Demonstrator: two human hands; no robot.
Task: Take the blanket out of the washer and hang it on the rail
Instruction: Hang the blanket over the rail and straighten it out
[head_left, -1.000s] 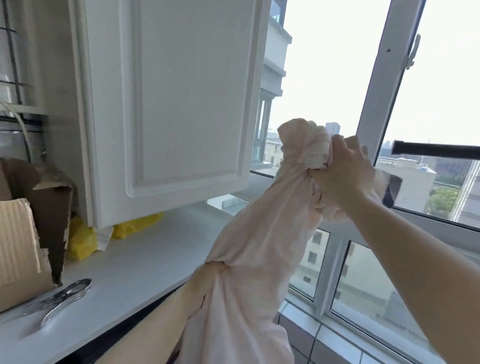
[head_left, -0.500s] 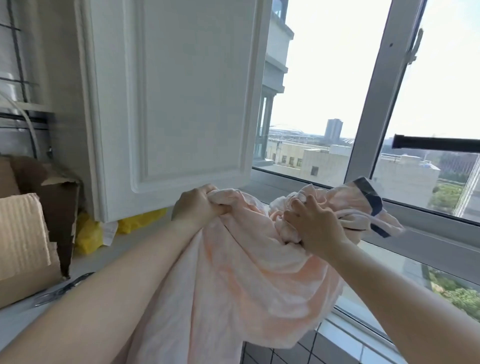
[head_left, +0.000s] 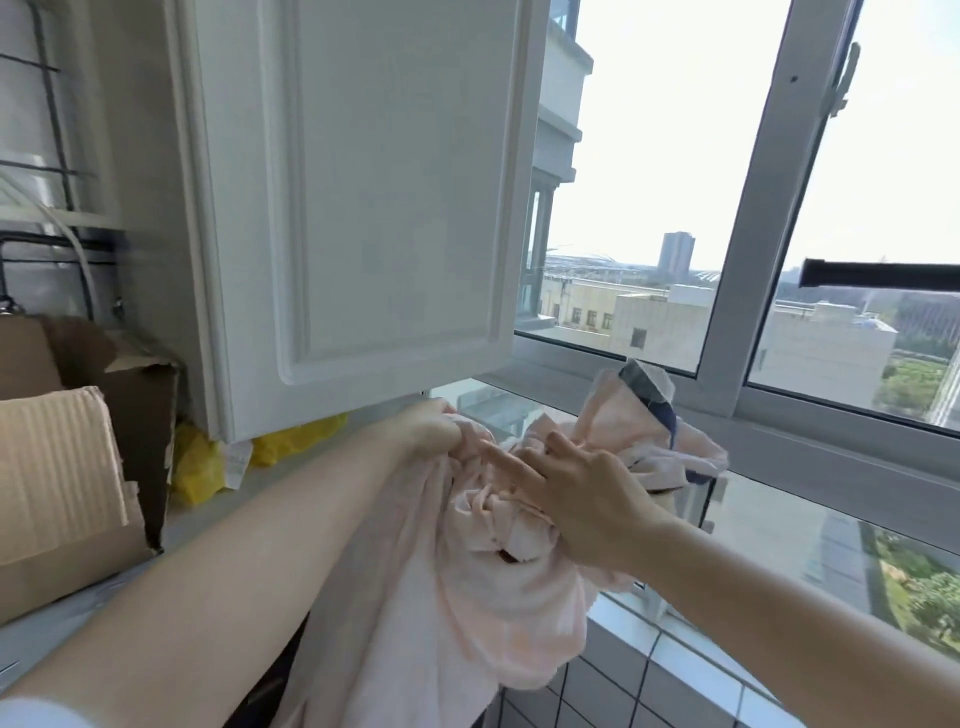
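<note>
Both hands hold the bunched blanket (head_left: 467, 561) below the rail (head_left: 883, 274): left hand (head_left: 436, 428) grips an edge, right hand (head_left: 582, 493) clutches folds. You are untangling; next, find an edge, then lift over the rail.

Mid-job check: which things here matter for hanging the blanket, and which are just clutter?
Job: bunched pale pink blanket; black rail; left hand and right hand, both gripping it.
Clutter: brown cardboard box; yellow plastic bag; white cabinet door.
</note>
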